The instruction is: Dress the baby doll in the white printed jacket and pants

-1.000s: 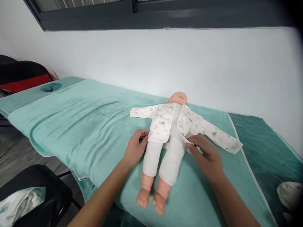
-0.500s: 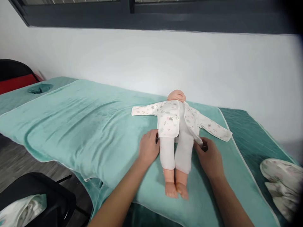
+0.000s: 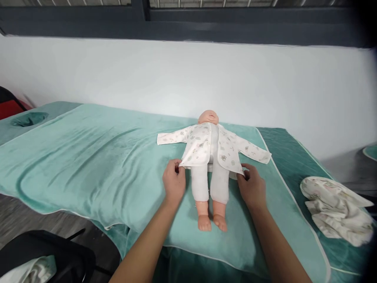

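Note:
A baby doll (image 3: 216,181) lies on its back with its head toward the wall and bare feet toward me. It wears a white printed baby shirt (image 3: 198,146), open down the front, over a white cloth body. The sleeves spread out to both sides. My left hand (image 3: 174,179) pinches the shirt's lower corner on the left. At the opposite lower corner, my right hand (image 3: 250,184) has its fingers closed on the hem. Both hem corners are pulled outward, away from the doll's hips.
A light green blanket (image 3: 97,157) covers the padded bed (image 3: 277,145), which has a face hole at the far left. Folded printed cloths (image 3: 338,208) lie at the right. A black chair (image 3: 44,251) with a cloth on it stands front left. The white wall (image 3: 188,78) runs behind.
Both hands have drawn the shirt's lower corners outward, and the front panels now lie flatter and more even. The doll's legs are slightly farther apart. The view has shifted right.

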`<move>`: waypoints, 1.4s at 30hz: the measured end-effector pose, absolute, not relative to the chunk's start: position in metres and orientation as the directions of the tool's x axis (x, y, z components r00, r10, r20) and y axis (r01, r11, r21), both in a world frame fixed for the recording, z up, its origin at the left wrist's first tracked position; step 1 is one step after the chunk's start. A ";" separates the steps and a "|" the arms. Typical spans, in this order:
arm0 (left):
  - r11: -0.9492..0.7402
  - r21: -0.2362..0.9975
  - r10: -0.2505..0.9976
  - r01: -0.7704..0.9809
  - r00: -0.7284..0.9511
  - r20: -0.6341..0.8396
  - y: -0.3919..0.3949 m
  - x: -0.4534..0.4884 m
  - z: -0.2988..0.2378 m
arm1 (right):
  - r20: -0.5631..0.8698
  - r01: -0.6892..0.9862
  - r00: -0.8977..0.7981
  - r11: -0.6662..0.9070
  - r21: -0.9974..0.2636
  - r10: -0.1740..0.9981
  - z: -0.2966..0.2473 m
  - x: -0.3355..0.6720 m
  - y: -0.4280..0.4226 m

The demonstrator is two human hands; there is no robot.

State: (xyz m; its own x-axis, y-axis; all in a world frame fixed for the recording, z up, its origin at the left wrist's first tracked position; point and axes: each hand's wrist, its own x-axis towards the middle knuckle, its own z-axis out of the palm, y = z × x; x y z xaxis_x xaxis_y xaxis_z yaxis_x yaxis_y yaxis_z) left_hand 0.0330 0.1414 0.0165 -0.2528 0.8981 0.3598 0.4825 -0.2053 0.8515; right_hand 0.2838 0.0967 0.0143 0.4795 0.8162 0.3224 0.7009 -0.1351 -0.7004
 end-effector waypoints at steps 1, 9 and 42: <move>-0.207 0.859 0.895 0.469 -0.264 0.360 0.141 0.034 0.016 | 0.340 0.692 0.488 -0.119 -0.712 0.804 0.016 0.283 0.095; -0.197 0.799 0.904 0.569 -0.211 0.372 0.142 0.036 0.018 | 0.473 0.708 0.510 -0.038 -0.705 0.719 0.014 0.286 0.095; -0.296 0.787 0.903 0.541 -0.110 0.416 0.152 0.034 0.008 | 0.281 0.440 0.465 0.056 -0.896 0.839 0.006 0.263 0.066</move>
State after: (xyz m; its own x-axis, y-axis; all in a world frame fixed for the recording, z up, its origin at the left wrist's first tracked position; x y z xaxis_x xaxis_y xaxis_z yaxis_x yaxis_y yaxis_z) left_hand 0.0338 0.1524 0.0083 -0.1103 0.9028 0.4158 0.5408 -0.2965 0.7872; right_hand 0.2627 0.0662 0.0061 0.4653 0.8393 0.2813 0.4404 0.0562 -0.8960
